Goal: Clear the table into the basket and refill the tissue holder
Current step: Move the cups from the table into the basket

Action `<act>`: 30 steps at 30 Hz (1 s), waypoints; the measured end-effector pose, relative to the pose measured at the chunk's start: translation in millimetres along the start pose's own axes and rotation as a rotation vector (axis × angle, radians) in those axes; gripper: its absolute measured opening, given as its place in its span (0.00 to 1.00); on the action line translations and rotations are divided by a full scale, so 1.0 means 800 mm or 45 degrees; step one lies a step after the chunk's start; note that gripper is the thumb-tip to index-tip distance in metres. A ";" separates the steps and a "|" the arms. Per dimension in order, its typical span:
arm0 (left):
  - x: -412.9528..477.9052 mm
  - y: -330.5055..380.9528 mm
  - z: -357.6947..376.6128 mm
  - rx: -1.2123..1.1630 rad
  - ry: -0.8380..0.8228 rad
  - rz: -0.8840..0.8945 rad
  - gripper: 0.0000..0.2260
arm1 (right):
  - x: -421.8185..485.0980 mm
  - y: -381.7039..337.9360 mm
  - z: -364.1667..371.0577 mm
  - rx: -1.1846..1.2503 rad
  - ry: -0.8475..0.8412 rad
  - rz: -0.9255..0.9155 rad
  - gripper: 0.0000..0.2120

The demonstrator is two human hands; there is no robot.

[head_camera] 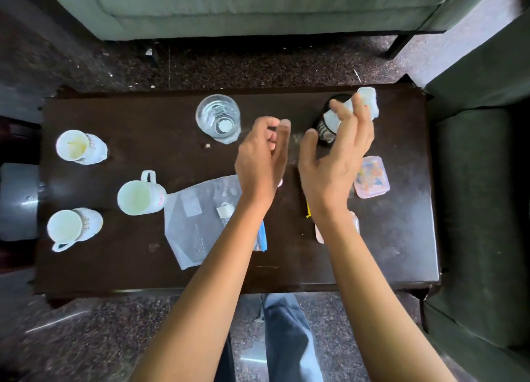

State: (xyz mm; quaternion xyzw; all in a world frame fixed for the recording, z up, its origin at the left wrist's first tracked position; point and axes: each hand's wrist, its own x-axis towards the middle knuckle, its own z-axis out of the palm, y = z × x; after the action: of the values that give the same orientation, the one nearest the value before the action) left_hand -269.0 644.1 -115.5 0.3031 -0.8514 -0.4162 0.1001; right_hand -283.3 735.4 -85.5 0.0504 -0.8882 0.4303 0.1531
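Observation:
A black mesh tissue holder stands at the far right of the dark table, with a wad of white tissue sticking out of its top. My right hand hovers over it with fingers spread, fingertips across the tissue and thumb beside the holder's wall; a firm grip does not show. My left hand is just left of it, fingers curled in, nothing visible in them. A pink tissue packet lies right of my right wrist. No basket can be made out.
A glass of water stands at the back centre. Three white mugs sit on the left. A clear plastic bag and a blue item lie under my left forearm. A sofa and an armchair hem the table.

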 end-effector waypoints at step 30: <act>0.006 -0.310 -0.343 -0.246 0.254 -0.436 0.08 | -0.245 -0.183 0.281 -0.574 -1.052 -0.042 0.30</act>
State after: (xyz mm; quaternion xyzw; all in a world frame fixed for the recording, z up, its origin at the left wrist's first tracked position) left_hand -49.7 346.6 -132.7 0.4718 -0.7296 -0.4748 0.1403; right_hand -116.4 460.6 -168.6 0.1972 -0.9450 0.1682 -0.1994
